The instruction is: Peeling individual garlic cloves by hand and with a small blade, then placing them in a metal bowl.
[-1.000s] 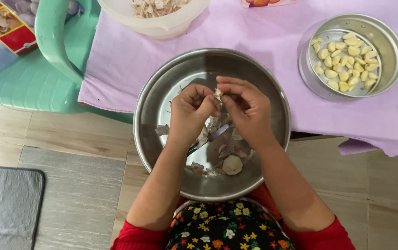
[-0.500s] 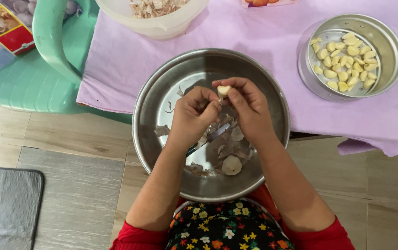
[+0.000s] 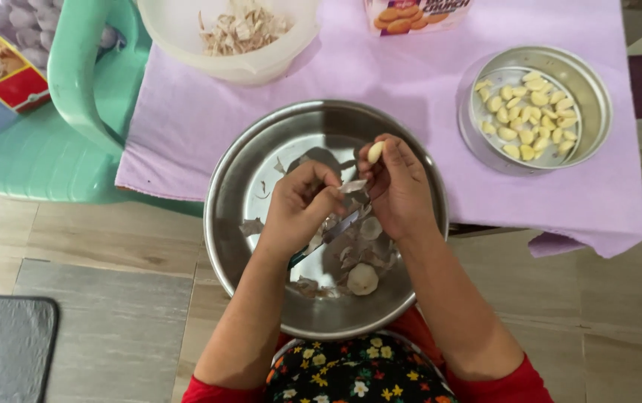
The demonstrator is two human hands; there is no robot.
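Wooden floorboards run under a low desk (image 3: 381, 82) draped in a lilac cloth, and a big steel basin (image 3: 239, 194) sits at its near edge, over the person's lap.

A peeled garlic clove (image 3: 375, 152), pale yellow, is pinched between the thumb and fingertips of the right hand (image 3: 399, 190), so that grip is clamped on it. The clove stands at the top of the fingers, above the far half of the basin, its long axis nearly upright in the picture and leaning a little to the right, one end pointing away from the person. The left hand (image 3: 298, 213) is just beside it, curled shut around a small knife (image 3: 332, 235); the blade runs slantwise up toward the right hand, and a shred of papery skin (image 3: 352, 186) sits by its end between the two hands.

Below the hands, in the basin's bottom, lie loose garlic skins (image 3: 369, 231) and a rounded piece of garlic (image 3: 363, 279).

Further out on the cloth, to the right, a round steel tin (image 3: 597, 112) holds many peeled cloves (image 3: 530, 112). At the far edge stands a white plastic bowl (image 3: 179, 37) with dry peelings, and beside it a printed snack box (image 3: 418, 13). Left of the desk is a mint-green plastic chair (image 3: 45, 149), and a dark mat (image 3: 4, 347) lies on the floor.
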